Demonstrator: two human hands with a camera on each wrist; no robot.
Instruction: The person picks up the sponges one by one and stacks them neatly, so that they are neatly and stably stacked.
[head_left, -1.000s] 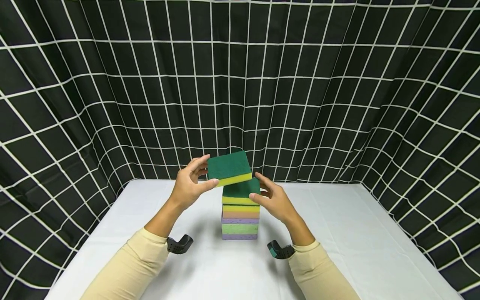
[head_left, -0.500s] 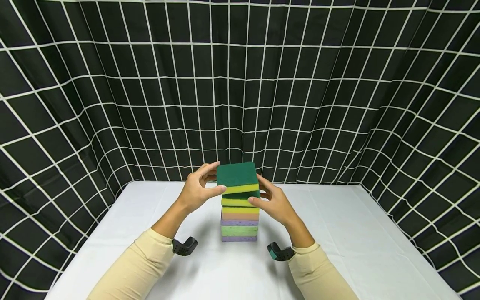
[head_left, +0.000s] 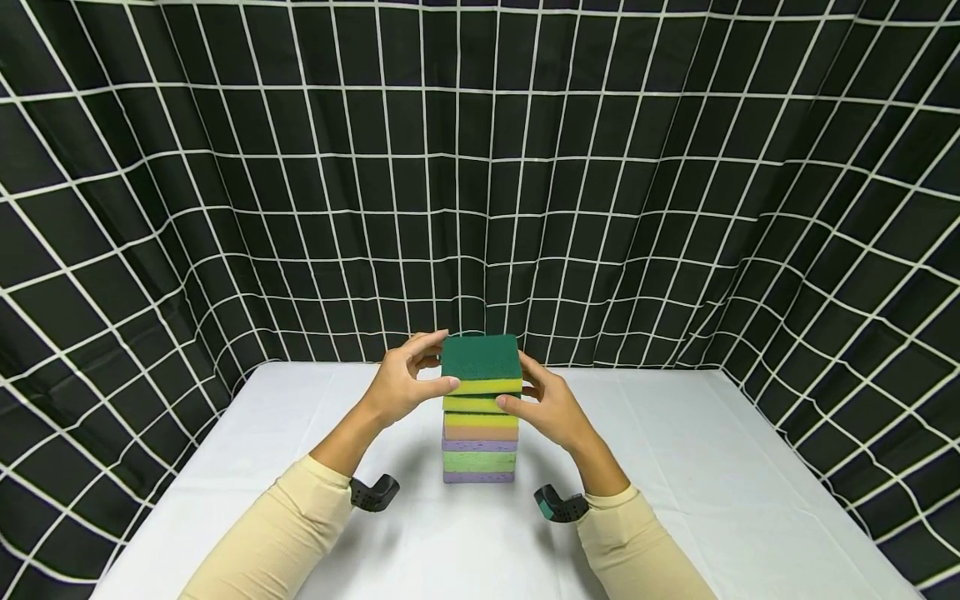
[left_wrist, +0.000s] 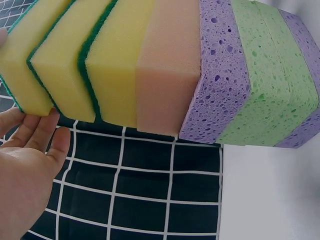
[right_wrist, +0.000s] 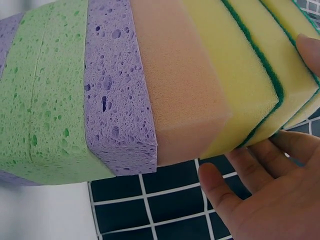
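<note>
A stack of sponges stands upright on the table. The top sponge [head_left: 481, 358], green scouring side up over yellow foam, lies on a second green-and-yellow sponge [head_left: 471, 405]. My left hand [head_left: 397, 385] grips the top one's left side, thumb at the front and fingers toward the back. My right hand [head_left: 551, 406] holds the second sponge's right side, its thumb on the front corner. Lower down come yellow foam [left_wrist: 120, 75] with a thin green layer, peach foam [left_wrist: 167, 75], a porous purple sponge [left_wrist: 220, 75], light green sponge [left_wrist: 265, 80] and another purple layer [head_left: 478, 477] at the bottom.
A white cloth covers the table [head_left: 675, 467]. Black curtain [head_left: 480, 183] with a white grid hangs behind and on both sides. Black wrist devices [head_left: 375, 493] sit below each forearm at the cuffs.
My left hand has moved right and down with the top sponge, which was raised and tilted to the left and now lies nearly level on the stack. The right hand has stayed in place.
</note>
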